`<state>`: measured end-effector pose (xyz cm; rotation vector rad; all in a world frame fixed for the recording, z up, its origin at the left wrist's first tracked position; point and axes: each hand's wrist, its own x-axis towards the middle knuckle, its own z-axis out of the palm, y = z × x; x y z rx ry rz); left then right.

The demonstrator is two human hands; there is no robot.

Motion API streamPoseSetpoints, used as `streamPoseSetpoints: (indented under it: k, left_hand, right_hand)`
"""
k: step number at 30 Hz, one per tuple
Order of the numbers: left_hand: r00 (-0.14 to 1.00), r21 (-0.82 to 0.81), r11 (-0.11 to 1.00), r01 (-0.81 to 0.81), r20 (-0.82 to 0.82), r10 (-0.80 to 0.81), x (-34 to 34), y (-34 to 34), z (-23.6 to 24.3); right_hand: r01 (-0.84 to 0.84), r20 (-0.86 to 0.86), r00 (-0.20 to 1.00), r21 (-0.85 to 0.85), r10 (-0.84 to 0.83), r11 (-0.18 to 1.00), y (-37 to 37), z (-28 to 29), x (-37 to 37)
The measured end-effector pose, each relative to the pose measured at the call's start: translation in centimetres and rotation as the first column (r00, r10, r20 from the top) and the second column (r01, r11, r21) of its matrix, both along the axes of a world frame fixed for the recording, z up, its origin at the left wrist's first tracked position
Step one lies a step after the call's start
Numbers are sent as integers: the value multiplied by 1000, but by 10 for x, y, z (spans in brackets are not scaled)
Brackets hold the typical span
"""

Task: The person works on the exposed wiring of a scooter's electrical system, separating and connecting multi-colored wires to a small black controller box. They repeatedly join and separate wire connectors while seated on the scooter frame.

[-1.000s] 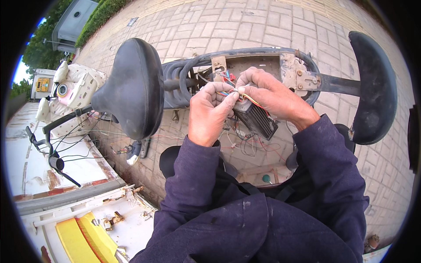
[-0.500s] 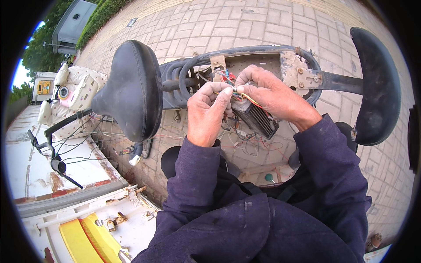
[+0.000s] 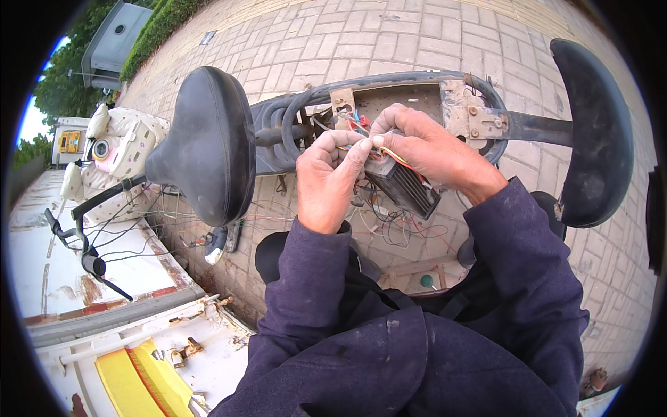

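Note:
My left hand (image 3: pixel 328 174) and my right hand (image 3: pixel 434 149) meet fingertip to fingertip, each pinching thin wires. Yellow and red wires (image 3: pixel 399 160) bend out from under the right fingers. The exact joint between the fingertips is too small to make out. Just below hangs or rests a finned black controller box (image 3: pixel 406 189), its wires rising toward my hands. Behind them lies the bare frame (image 3: pixel 455 104) of an electric scooter, with more red and blue wires (image 3: pixel 359 119) coming out of its opening.
A black saddle (image 3: pixel 201 139) stands at the left and a curved black backrest (image 3: pixel 597 135) at the right. Loose wires (image 3: pixel 396 233) trail over the paving. A handlebar (image 3: pixel 87 250) and a white rusty metal panel (image 3: pixel 201 347) lie to the left. A round green thing (image 3: pixel 426 281) sits between my legs.
My fingertips have drawn slightly closer over the wires, the right hand shifting a little left. Otherwise the scene has barely moved.

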<state>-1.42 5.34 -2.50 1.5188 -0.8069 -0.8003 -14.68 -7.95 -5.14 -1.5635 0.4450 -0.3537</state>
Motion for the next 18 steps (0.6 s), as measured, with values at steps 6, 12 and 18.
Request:
streamPoseSetpoints:
  k: [6,12,18]
  left_hand:
    - [992,-67,994,-91,82,96,-4,-4,-9]
    - [993,-59,995,-86,75,91,0,-4,-11]
    - [997,-49,998,-34,62,37,4,-2,-9]
  right_hand:
    - [28,39,999,-160,-22,987,3,-2,1]
    - [36,42,998,-6,-36,999,4,-2,4]
    - [15,-11,1000,98,-14,995,2,4,3]
